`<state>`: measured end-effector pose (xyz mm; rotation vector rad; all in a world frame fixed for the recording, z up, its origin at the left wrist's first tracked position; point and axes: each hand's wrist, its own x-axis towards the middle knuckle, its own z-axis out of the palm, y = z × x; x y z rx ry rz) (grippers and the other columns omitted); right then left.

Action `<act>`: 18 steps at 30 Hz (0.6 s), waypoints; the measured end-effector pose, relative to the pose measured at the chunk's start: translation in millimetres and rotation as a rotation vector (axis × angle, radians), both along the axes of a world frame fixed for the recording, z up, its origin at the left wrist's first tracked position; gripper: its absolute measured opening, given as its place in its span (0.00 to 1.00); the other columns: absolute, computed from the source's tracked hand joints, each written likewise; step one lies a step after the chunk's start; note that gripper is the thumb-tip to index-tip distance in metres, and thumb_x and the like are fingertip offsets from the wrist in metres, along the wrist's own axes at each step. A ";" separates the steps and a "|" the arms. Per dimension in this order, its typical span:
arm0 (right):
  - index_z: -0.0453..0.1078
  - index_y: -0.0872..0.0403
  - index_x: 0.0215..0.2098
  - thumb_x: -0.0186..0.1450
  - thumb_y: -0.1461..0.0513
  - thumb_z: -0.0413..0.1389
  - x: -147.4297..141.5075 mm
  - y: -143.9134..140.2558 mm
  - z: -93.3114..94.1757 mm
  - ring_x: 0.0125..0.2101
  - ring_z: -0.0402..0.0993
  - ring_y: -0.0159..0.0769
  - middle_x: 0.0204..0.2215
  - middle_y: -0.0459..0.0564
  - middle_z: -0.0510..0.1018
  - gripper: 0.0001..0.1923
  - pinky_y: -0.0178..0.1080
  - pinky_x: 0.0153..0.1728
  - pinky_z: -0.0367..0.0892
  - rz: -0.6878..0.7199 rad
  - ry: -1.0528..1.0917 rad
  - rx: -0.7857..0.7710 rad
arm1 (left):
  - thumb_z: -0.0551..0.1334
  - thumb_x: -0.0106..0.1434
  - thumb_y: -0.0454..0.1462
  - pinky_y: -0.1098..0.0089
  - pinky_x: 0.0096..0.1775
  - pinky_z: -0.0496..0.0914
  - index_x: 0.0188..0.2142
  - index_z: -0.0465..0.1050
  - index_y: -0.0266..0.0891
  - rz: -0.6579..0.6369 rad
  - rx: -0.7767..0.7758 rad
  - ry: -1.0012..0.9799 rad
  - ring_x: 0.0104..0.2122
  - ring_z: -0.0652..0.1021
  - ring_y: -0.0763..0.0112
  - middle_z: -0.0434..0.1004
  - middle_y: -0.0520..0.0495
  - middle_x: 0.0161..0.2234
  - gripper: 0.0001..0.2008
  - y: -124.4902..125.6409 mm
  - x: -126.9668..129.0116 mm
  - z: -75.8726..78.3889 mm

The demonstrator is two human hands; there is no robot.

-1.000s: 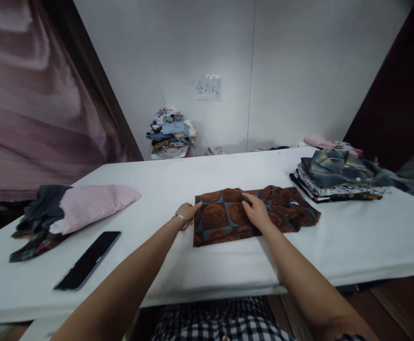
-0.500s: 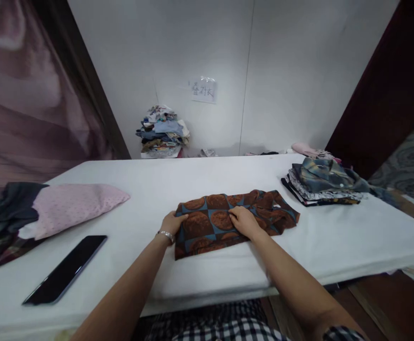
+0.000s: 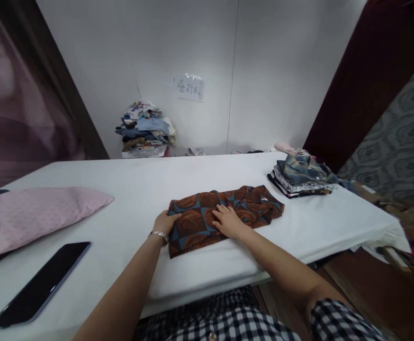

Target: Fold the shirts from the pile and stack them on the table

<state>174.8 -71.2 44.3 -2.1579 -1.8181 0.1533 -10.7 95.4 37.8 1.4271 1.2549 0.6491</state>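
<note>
Folding was in hand: left hand (image 3: 165,221) gripped the shirt's (image 3: 224,213) left edge, right hand (image 3: 227,220) pressed flat, released, upon it. Next fold would need a firm edge grip.

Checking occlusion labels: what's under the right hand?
The right hand lies flat on the folded brown patterned shirt, on the white table. The left hand grips its edge. Cloth beneath the palm is hidden.

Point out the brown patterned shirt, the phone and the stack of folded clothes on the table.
brown patterned shirt (image 3: 253,203): head view, on its right, uncovered part.
phone (image 3: 40,284): head view, middle of the dark screen.
stack of folded clothes (image 3: 301,173): head view, on the top garment.
</note>
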 end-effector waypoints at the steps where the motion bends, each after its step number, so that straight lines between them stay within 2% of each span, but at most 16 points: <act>1: 0.61 0.58 0.61 0.68 0.56 0.49 -1.0 -0.5 0.3 0.65 0.48 0.51 0.65 0.63 0.56 0.26 0.54 0.62 0.44 0.002 0.018 0.030 | 0.68 0.44 0.39 0.66 0.31 0.74 0.31 0.72 0.38 0.005 -0.009 -0.011 0.29 0.80 0.62 0.80 0.47 0.27 0.14 0.3 -1.1 0.6; 5: 0.61 0.60 0.61 0.66 0.56 0.52 -3.9 -0.7 -5.4 0.66 0.46 0.49 0.65 0.63 0.56 0.28 0.52 0.63 0.44 0.049 0.212 0.067 | 0.69 0.43 0.39 0.66 0.30 0.74 0.29 0.72 0.39 0.024 -0.029 -0.057 0.28 0.79 0.62 0.79 0.48 0.24 0.13 2.4 -7.5 12.6; 8: 0.65 0.57 0.58 0.62 0.55 0.56 -3.4 -0.9 -10.7 0.64 0.52 0.47 0.63 0.60 0.60 0.27 0.50 0.63 0.47 0.018 0.538 0.156 | 0.71 0.43 0.39 0.66 0.30 0.74 0.32 0.72 0.38 -0.007 -0.012 -0.122 0.27 0.79 0.63 0.79 0.48 0.25 0.16 -1.5 -0.2 35.9; 10: 0.67 0.52 0.56 0.62 0.53 0.56 1.4 -4.7 -8.0 0.61 0.59 0.43 0.60 0.55 0.66 0.26 0.48 0.62 0.51 -0.085 0.849 0.312 | 0.71 0.45 0.41 0.68 0.30 0.73 0.36 0.73 0.37 -0.068 0.005 -0.185 0.27 0.79 0.66 0.78 0.48 0.27 0.19 -11.0 19.3 57.2; 12: 0.68 0.48 0.55 0.62 0.49 0.56 11.4 -13.6 -0.6 0.57 0.65 0.41 0.57 0.51 0.71 0.25 0.47 0.59 0.57 -0.191 1.217 0.454 | 0.71 0.47 0.42 0.68 0.30 0.73 0.42 0.72 0.36 -0.165 0.005 -0.297 0.26 0.78 0.69 0.78 0.48 0.28 0.24 -26.5 50.4 78.8; 14: 0.67 0.46 0.53 0.63 0.46 0.54 26.0 -27.2 7.2 0.51 0.72 0.40 0.52 0.50 0.75 0.25 0.46 0.54 0.64 -0.290 1.567 0.538 | 0.70 0.51 0.42 0.67 0.33 0.74 0.52 0.66 0.36 -0.297 -0.049 -0.467 0.28 0.79 0.70 0.78 0.45 0.34 0.31 -44.8 86.1 94.9; 16: 0.68 0.47 0.52 0.64 0.45 0.51 42.7 -43.2 11.8 0.45 0.76 0.39 0.47 0.50 0.78 0.24 0.44 0.46 0.70 -0.380 1.790 0.601 | 0.66 0.57 0.44 0.63 0.39 0.75 0.59 0.57 0.37 -0.406 -0.100 -0.528 0.34 0.80 0.66 0.77 0.38 0.42 0.34 -60.8 117.0 99.8; 18: 0.69 0.49 0.49 0.64 0.47 0.53 57.8 -58.1 12.1 0.41 0.77 0.39 0.43 0.50 0.80 0.21 0.42 0.40 0.72 -0.447 1.857 0.654 | 0.62 0.61 0.44 0.61 0.45 0.73 0.61 0.55 0.37 -0.446 0.008 -0.433 0.42 0.79 0.63 0.75 0.35 0.48 0.32 -71.3 135.9 90.4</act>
